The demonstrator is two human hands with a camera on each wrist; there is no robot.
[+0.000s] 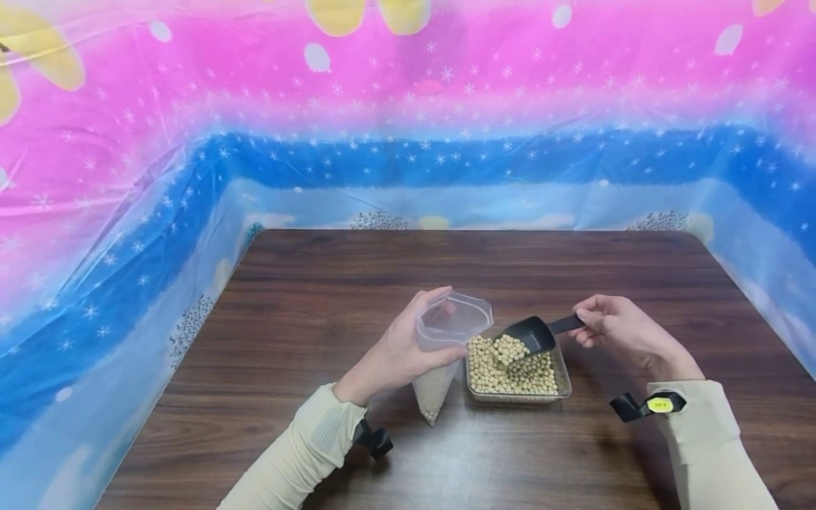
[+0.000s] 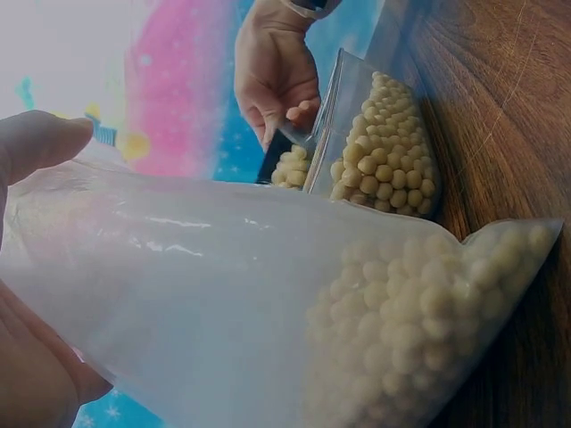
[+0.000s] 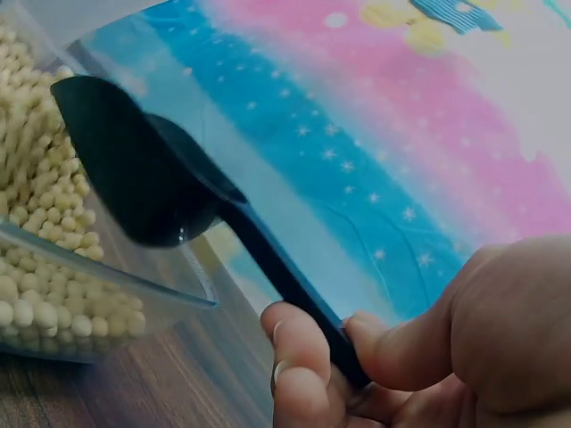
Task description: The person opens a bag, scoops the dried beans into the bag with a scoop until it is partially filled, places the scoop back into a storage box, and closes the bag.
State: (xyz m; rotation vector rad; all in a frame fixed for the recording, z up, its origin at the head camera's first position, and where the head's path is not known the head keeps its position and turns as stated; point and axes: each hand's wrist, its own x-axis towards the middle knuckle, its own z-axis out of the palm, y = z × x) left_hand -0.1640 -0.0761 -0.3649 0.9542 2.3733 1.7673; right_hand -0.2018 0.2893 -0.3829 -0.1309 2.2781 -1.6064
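My left hand (image 1: 397, 355) grips a clear plastic bag (image 1: 435, 395) near its top, thumb and fingers around the wide mouth. Pale round beans, which look like soybeans (image 2: 393, 330), fill the bag's lower part, and its pointed bottom is at the tabletop. To the right, my right hand (image 1: 627, 334) pinches the handle of a black scoop (image 3: 134, 169) between thumb and fingers. The scoop carries a heap of beans (image 1: 510, 350) and is tilted over a clear rectangular container (image 1: 566, 388), which holds many more of the same beans. Scoop and bag mouth are apart.
The dark wood-grain table (image 1: 306, 283) stretches around the container and bag on all sides. Behind it and at its sides hangs a pink and blue cloth (image 1: 408, 156) with snowflakes. A black strap (image 1: 631, 407) hangs from the right wrist.
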